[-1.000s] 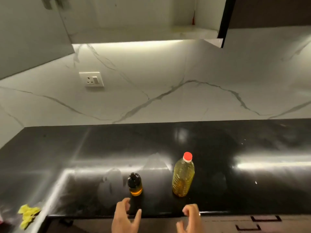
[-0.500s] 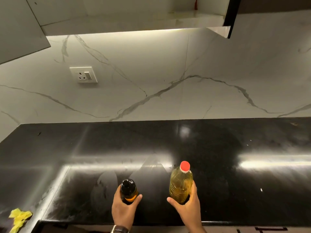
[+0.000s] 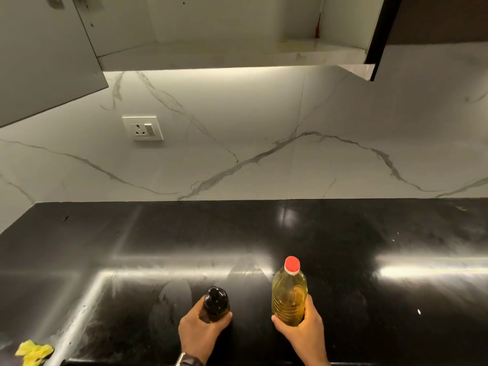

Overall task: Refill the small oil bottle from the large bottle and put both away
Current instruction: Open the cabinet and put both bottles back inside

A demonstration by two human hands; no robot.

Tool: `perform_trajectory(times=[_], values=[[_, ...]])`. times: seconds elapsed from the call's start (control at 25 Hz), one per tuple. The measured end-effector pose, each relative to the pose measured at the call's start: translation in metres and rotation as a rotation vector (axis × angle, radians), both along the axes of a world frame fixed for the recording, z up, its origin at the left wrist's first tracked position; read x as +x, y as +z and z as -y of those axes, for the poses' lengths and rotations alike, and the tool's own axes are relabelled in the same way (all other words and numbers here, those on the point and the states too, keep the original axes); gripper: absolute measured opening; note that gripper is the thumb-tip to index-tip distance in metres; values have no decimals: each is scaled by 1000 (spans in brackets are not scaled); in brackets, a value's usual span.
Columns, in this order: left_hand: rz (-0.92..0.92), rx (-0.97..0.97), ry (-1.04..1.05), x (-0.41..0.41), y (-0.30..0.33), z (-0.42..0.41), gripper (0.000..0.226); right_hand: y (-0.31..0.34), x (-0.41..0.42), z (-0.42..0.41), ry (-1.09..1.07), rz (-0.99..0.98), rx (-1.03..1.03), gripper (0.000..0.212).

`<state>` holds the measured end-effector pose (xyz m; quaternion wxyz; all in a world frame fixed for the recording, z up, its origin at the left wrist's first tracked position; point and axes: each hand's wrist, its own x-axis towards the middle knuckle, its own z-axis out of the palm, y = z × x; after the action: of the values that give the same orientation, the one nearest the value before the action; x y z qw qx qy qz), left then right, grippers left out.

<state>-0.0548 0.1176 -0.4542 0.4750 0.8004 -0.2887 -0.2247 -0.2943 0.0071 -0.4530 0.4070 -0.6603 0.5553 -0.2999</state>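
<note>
Your left hand [image 3: 202,330] grips the small oil bottle [image 3: 216,303] and your right hand [image 3: 303,327] wraps the large bottle [image 3: 289,297] — both upright at the near edge of the black counter [image 3: 158,247], caps on. You look to be at the putting-away step, though the small bottle's fill level is hard to read — next, lift both cleanly toward the open cabinet shelf [image 3: 224,52] above.

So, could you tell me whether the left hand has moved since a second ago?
Yes. The left hand went forward from the counter's front edge and now grips the small dark bottle.
</note>
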Motion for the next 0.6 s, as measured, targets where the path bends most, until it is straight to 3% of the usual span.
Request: perform_trajectory(times=[0.2,0.6], values=[[148,-167,-69,-4,65,21,73,55,14,10,90,-20,-154,100],[251,-538,-259,20,315,97,40,299,62,70,150,233,-448,73]])
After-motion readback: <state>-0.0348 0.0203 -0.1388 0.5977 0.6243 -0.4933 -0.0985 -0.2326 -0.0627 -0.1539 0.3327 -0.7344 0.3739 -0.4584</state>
